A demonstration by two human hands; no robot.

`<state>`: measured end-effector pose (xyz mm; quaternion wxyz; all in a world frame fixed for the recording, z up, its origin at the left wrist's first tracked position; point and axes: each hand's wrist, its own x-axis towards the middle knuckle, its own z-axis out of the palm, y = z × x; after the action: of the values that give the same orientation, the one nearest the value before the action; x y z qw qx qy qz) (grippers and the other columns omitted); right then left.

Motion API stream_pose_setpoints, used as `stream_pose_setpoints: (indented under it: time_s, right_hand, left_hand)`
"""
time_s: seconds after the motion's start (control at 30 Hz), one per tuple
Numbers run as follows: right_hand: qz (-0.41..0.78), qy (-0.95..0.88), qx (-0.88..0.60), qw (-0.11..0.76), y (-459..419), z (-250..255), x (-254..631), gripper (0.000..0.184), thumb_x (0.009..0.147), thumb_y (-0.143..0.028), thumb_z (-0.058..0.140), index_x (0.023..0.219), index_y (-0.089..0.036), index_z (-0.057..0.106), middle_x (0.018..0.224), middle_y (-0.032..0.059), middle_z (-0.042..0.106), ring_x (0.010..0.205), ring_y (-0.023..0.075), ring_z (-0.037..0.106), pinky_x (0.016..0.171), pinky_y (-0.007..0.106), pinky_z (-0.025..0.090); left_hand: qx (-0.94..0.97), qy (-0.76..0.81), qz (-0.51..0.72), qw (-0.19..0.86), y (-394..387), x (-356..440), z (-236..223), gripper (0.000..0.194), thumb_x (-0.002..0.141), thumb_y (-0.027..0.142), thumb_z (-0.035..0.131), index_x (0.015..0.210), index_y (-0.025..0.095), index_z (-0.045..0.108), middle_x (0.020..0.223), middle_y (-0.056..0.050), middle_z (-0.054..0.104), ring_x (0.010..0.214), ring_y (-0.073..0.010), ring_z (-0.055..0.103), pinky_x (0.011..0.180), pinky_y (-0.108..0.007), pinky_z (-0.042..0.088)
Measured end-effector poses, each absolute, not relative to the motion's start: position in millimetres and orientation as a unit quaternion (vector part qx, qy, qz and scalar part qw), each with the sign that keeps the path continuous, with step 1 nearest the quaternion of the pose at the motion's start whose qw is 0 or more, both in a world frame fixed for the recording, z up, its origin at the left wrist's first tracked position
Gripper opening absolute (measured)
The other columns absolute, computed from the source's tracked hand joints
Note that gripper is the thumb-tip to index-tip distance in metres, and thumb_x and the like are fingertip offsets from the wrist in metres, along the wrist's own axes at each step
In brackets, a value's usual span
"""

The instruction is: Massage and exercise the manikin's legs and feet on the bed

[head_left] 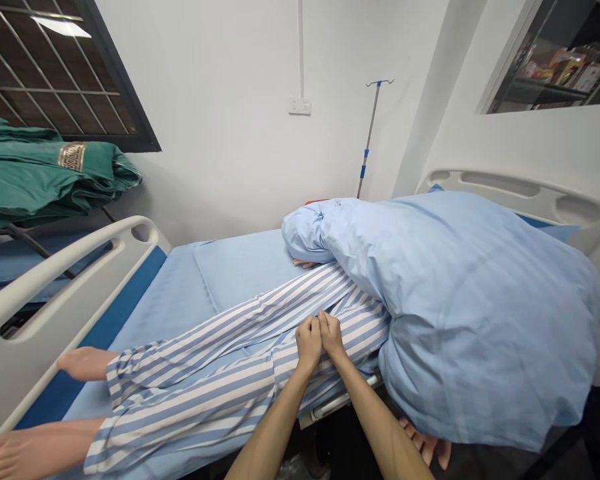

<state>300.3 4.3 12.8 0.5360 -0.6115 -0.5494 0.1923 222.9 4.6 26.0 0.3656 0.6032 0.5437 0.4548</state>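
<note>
My left hand (308,343) and my right hand (331,335) rest side by side on the thigh of a manikin's blue-and-white striped trousers (220,373). Both have their fingers curled into the cloth, pinching it. The manikin lies on a hospital bed (230,273) with its bare feet (83,363) at the left. A light blue quilt (470,293) covers its upper body on the right. One manikin hand (425,443) hangs below the quilt at the near edge.
A white footboard (55,293) stands at the left and a white headboard (530,193) at the right. Folded green cloth (45,173) lies on a rack at the far left. An IV pole (370,133) stands against the back wall.
</note>
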Motion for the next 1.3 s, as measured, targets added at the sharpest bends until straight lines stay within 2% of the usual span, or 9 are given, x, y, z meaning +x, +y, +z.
stream_pose_setpoints:
  time_s: [0.2, 0.37, 0.5, 0.6, 0.7, 0.87, 1.03, 1.2, 1.3]
  right_hand:
    - [0.207, -0.537, -0.606, 0.549, 5, 11, 299, 0.047, 0.095, -0.053, 0.028, 0.060, -0.024, 0.036, 0.053, -0.0028, 0.043, 0.053, 0.0124, 0.040, 0.055, 0.025, 0.031]
    - [0.178, -0.620, -0.636, 0.424, 5, 30, 305, 0.042, 0.096, -0.038, 0.030, 0.060, -0.022, 0.044, 0.057, 0.0004, 0.053, 0.057, 0.0130, 0.045, 0.058, 0.025, 0.028]
    - [0.132, -0.662, -0.648, 0.354, 7, 43, 317, 0.041, 0.098, -0.035, 0.034, 0.063, -0.021, 0.051, 0.059, 0.0008, 0.057, 0.058, 0.0131, 0.048, 0.060, 0.026, 0.026]
    - [0.134, -0.642, -0.659, 0.368, 7, 35, 320, 0.045, 0.099, -0.036, 0.031, 0.062, -0.021, 0.052, 0.058, 0.0014, 0.058, 0.057, 0.0137, 0.050, 0.060, 0.026, 0.027]
    - [0.131, -0.627, -0.655, 0.401, 5, 22, 319, 0.046, 0.099, -0.039, 0.031, 0.062, -0.021, 0.052, 0.057, 0.0013, 0.057, 0.055, 0.0139, 0.049, 0.060, 0.027, 0.026]
    - [0.137, -0.579, -0.627, 0.503, 4, 12, 321, 0.047, 0.098, -0.044, 0.030, 0.059, -0.022, 0.044, 0.053, -0.0007, 0.049, 0.052, 0.0134, 0.044, 0.057, 0.027, 0.028]
    - [0.145, -0.508, -0.626, 0.573, 4, 7, 323, 0.046, 0.096, -0.050, 0.031, 0.059, -0.024, 0.040, 0.051, -0.0021, 0.045, 0.050, 0.0130, 0.043, 0.054, 0.026, 0.031]
    - [0.173, -0.524, -0.623, 0.554, 6, 10, 325, 0.044, 0.095, -0.049, 0.032, 0.059, -0.024, 0.037, 0.052, -0.0030, 0.045, 0.051, 0.0124, 0.042, 0.053, 0.025, 0.032]
    - [0.173, -0.575, -0.632, 0.491, 9, 23, 334, 0.043, 0.095, -0.043, 0.032, 0.058, -0.023, 0.040, 0.053, -0.0008, 0.050, 0.053, 0.0129, 0.043, 0.054, 0.025, 0.031]
  left_hand:
    - [0.603, 0.562, 0.454, 0.337, 6, 227, 14, 0.036, 0.091, 0.022, 0.040, 0.056, 0.024, 0.039, 0.056, -0.002, 0.052, 0.057, -0.0158, 0.046, 0.062, -0.030, 0.031]
    - [0.606, 0.555, 0.455, 0.342, 4, 220, 13, 0.033, 0.093, 0.021, 0.038, 0.061, 0.023, 0.045, 0.063, -0.004, 0.058, 0.063, -0.0171, 0.051, 0.066, -0.030, 0.035]
    - [0.636, 0.544, 0.432, 0.337, -2, 220, 15, 0.032, 0.090, 0.022, 0.040, 0.059, 0.023, 0.042, 0.057, -0.001, 0.052, 0.058, -0.0153, 0.046, 0.063, -0.029, 0.032]
    - [0.639, 0.550, 0.425, 0.329, -6, 220, 15, 0.033, 0.089, 0.023, 0.040, 0.056, 0.023, 0.037, 0.053, 0.001, 0.046, 0.055, -0.0143, 0.043, 0.061, -0.028, 0.030]
    - [0.630, 0.544, 0.434, 0.345, -4, 220, 15, 0.033, 0.089, 0.024, 0.040, 0.056, 0.023, 0.037, 0.054, 0.000, 0.047, 0.056, -0.0140, 0.043, 0.061, -0.028, 0.030]
    - [0.603, 0.518, 0.460, 0.397, 13, 236, 25, 0.038, 0.089, 0.031, 0.042, 0.052, 0.024, 0.036, 0.051, 0.000, 0.044, 0.054, -0.0145, 0.042, 0.056, -0.028, 0.031]
    - [0.601, 0.507, 0.483, 0.385, 20, 256, 22, 0.039, 0.090, 0.031, 0.042, 0.052, 0.025, 0.034, 0.051, -0.001, 0.045, 0.053, -0.0153, 0.043, 0.057, -0.030, 0.032]
    - [0.619, 0.518, 0.459, 0.370, 15, 255, 12, 0.034, 0.092, 0.028, 0.039, 0.058, 0.025, 0.040, 0.055, -0.002, 0.050, 0.057, -0.0168, 0.048, 0.064, -0.032, 0.036]
    - [0.622, 0.530, 0.450, 0.359, 13, 253, 16, 0.033, 0.092, 0.024, 0.036, 0.060, 0.025, 0.039, 0.059, -0.003, 0.052, 0.060, -0.0176, 0.049, 0.065, -0.033, 0.035]
